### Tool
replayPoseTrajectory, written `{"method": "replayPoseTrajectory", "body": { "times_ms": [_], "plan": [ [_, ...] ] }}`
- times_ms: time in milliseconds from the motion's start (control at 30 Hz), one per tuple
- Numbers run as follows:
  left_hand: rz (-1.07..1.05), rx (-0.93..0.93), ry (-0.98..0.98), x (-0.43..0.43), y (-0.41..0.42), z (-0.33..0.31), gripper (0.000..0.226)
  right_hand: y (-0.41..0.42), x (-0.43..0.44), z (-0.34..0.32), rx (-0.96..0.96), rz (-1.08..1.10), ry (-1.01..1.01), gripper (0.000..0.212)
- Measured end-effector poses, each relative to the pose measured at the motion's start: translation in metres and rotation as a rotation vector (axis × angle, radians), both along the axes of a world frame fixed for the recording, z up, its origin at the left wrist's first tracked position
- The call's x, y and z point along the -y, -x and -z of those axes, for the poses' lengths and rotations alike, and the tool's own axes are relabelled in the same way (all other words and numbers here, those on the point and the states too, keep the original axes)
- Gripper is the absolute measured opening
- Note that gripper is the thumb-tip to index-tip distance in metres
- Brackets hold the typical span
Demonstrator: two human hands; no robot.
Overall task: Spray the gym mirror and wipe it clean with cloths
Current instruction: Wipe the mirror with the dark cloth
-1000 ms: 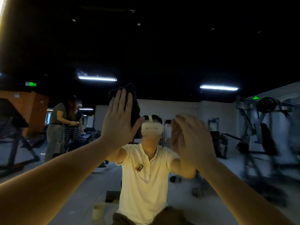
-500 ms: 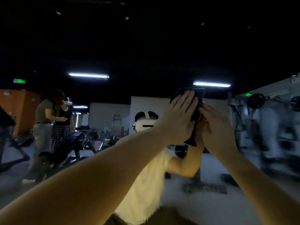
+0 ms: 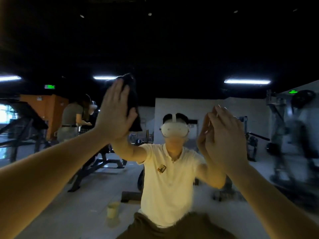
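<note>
The mirror (image 3: pixel 189 54) fills everything ahead of me, and the dark cloth (image 3: pixel 133 102) lies flat on it at upper left, about level with my reflected head. The cloth's long axis runs up and down. Its top corner pokes out above my fingertips, and its lower end hangs past my thumb.

My left hand (image 3: pixel 115 112) is spread on the cloth with fingers straight, pressing it to the glass with the palm rather than clutching it. Most of the cloth that shows lies on the thumb side, toward the middle of the mirror.

My right hand (image 3: pixel 224 135) is also flat and open, fingertips meeting their own reflection well to the right of the cloth. I see no cloth under it, though the blur leaves that uncertain.

The stretch of glass between my hands is where I judge the next stroke should go — rightward. The left hand alone is on the cloth, and the cloth would lead the palm on that stroke, so I would keep the pressure even or the loose lower end may fold.

Low in the reflection a pale container (image 3: pixel 113 210) stands on the floor — too blurred to name.
</note>
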State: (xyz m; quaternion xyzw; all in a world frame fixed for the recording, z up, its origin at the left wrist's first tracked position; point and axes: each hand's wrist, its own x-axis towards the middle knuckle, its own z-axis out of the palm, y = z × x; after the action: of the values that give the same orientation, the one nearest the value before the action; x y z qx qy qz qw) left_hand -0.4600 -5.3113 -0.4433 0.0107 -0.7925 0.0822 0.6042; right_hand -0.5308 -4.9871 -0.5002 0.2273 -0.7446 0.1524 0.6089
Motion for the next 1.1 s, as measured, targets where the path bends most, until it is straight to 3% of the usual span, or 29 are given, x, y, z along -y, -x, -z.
{"method": "replayPoseTrajectory", "body": {
  "times_ms": [100,200,300,600,800,1100],
  "plan": [
    [-0.020,-0.039,-0.055,0.025,-0.009,0.020,0.072,0.000,0.012,0.002,0.000,0.002,0.071,0.050],
    [0.008,-0.041,-0.038,0.009,0.002,0.042,0.074,-0.001,0.024,0.006,-0.002,-0.004,0.141,0.057],
    [0.081,-0.016,0.063,-0.036,0.019,0.063,0.073,0.003,0.021,0.009,0.014,0.019,0.127,0.069],
    [0.193,0.111,0.375,-0.176,0.067,0.109,0.072,0.008,-0.006,0.041,0.002,0.006,-0.006,0.062],
    [0.209,0.076,0.413,-0.157,0.063,0.116,0.071,0.016,-0.005,0.046,-0.085,-0.037,0.008,0.060],
    [0.100,0.055,0.237,-0.093,0.041,0.170,0.075,0.017,-0.015,0.076,-0.078,0.039,-0.071,0.059]
  ]
}}
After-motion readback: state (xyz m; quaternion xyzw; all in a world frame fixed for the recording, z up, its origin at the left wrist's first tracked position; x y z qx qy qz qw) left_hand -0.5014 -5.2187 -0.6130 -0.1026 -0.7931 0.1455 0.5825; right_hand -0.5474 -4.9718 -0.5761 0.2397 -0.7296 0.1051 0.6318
